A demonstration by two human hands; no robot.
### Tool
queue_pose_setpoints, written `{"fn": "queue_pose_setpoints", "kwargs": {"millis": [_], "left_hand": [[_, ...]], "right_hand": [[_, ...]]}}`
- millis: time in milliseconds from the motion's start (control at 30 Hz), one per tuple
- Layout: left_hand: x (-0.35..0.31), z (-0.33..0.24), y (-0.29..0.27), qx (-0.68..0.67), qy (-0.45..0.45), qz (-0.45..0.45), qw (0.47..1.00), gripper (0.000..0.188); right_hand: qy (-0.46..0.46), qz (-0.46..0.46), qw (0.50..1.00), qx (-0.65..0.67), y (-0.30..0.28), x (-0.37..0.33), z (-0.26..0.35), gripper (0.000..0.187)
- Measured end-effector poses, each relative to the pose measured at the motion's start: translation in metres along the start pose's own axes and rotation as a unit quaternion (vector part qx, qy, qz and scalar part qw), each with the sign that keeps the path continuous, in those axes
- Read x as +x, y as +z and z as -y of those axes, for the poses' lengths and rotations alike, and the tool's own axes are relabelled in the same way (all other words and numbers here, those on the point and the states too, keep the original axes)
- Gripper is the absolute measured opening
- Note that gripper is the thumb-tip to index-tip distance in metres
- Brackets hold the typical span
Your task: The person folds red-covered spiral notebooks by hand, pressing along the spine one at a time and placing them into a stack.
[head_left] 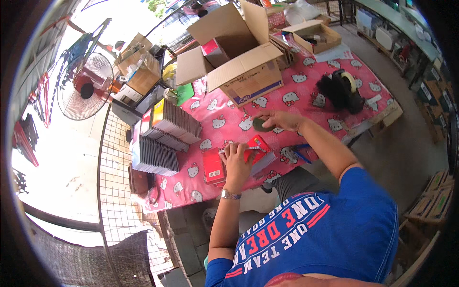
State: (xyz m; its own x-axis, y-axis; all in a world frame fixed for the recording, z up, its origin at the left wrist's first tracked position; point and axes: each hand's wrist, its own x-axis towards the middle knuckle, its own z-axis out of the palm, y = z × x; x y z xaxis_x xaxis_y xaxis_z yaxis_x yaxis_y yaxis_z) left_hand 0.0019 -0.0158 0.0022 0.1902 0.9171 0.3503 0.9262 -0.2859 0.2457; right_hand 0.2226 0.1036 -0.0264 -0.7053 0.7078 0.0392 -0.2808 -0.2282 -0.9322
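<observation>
My left hand (235, 160) is curled over the inner edge of a red-covered book (258, 143), its fingers bent over the cover and pages. White page edges show under the right side of that book. To its left lies another red cover (213, 167) with a small pale label, partly under my hand. Up and to the right, my right hand (286, 120) pinches a small dark green rounded object (261, 125) above the pink tablecloth. What kind of thing it is, I cannot make out.
Tall stacks of books (165, 122) stand at the table's left. An open cardboard box (253, 81) sits at the back, near a smaller open box (313, 36). A tape dispenser (353, 88) is at the right; blue-handled scissors (302, 153) lie nearer. A fan (86, 91) stands left.
</observation>
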Motion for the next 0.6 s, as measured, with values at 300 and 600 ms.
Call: {"fn": "queue_pose_setpoints", "kwargs": {"millis": [300, 600], "left_hand": [[0.012, -0.009, 0.009, -0.075, 0.076, -0.031, 0.994, 0.034], [0.011, -0.006, 0.011, -0.066, 0.082, -0.046, 0.993, 0.036]], "right_hand": [[0.088, 0.182, 0.966, -0.162, 0.011, -0.008, 0.048, 0.048], [0.026, 0.159, 0.945, -0.283, 0.013, -0.008, 0.050, 0.049]]}}
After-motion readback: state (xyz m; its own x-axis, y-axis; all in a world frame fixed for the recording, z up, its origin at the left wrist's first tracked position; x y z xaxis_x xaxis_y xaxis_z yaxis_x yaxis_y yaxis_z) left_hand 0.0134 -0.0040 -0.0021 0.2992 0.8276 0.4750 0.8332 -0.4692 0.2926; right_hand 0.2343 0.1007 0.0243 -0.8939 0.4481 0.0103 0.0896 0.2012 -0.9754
